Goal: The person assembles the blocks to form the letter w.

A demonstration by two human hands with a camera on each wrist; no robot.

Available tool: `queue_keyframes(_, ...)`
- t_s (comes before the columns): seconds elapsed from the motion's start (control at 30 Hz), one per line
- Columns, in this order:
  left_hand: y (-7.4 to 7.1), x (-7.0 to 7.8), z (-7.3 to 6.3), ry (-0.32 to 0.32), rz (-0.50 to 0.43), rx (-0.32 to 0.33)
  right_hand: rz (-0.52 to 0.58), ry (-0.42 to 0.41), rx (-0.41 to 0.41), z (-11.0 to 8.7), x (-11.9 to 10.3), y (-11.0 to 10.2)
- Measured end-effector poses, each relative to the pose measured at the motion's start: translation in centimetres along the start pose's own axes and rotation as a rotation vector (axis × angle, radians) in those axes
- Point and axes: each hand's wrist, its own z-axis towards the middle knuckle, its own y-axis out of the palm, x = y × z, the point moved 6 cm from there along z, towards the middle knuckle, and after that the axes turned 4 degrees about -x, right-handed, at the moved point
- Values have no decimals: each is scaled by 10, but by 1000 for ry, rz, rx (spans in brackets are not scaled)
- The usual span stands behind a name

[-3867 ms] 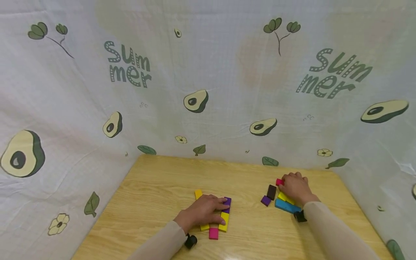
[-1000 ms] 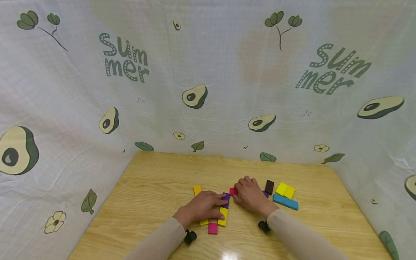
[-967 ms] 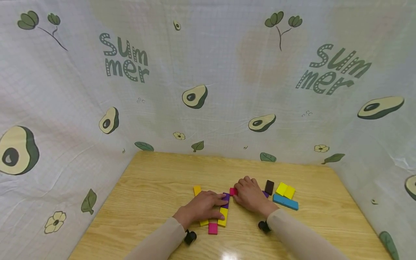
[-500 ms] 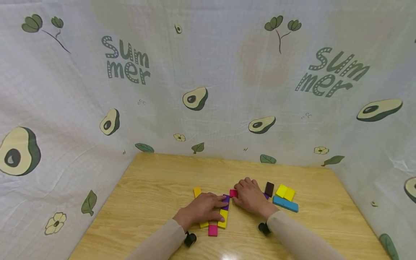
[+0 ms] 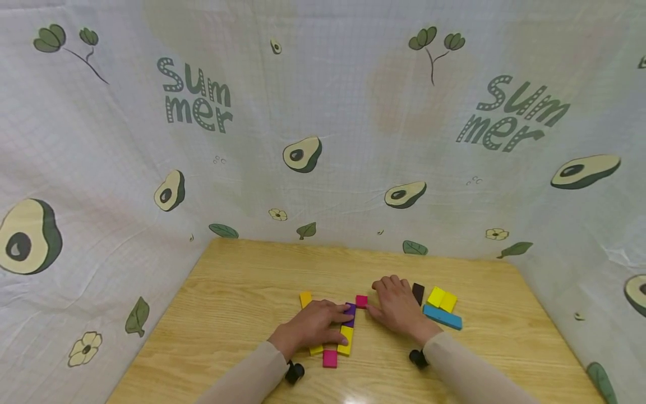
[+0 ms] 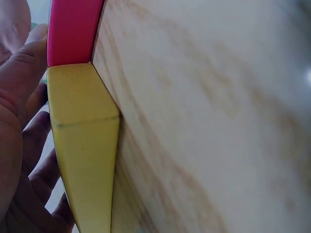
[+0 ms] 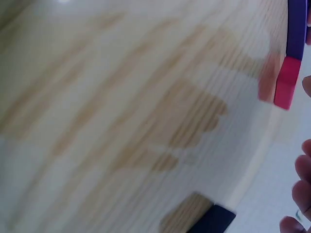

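Observation:
My left hand (image 5: pixel 313 325) lies over a group of flat coloured blocks, its fingers stretched onto a purple block (image 5: pixel 350 322) and its thumb on a yellow block (image 5: pixel 345 347). An orange block (image 5: pixel 305 298) sticks out beyond that hand, and a pink block (image 5: pixel 330 359) sits at the group's near end. The hand covers the group's middle. At the far end of the purple block, a small red block (image 5: pixel 361 302) sits against its corner. My right hand (image 5: pixel 401 308) is just right of this red block, fingers spread apart and holding nothing; the right wrist view shows a gap between fingertips and red block (image 7: pixel 287 83).
Right of my right hand lie a dark brown block (image 5: pixel 418 294), two yellow blocks (image 5: pixel 442 299) side by side and a long blue block (image 5: pixel 442 317). A printed cloth (image 5: pixel 353 112) hangs behind and beside the wooden table (image 5: pixel 262 269).
My right hand brought the red block from the right-hand pile to the purple block's end, then let it go and drew slightly right. My left hand has stayed on its blocks.

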Motion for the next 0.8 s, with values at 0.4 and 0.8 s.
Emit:
queue_keyframes(0.4, 0, -1, -1, -1, -12, -12, -20, 91, 88, -33, 35, -16)
queue_keyframes(0.8, -1, 1, -2, -16, -38, -5, -90, 127, 58, -56, 51, -20)
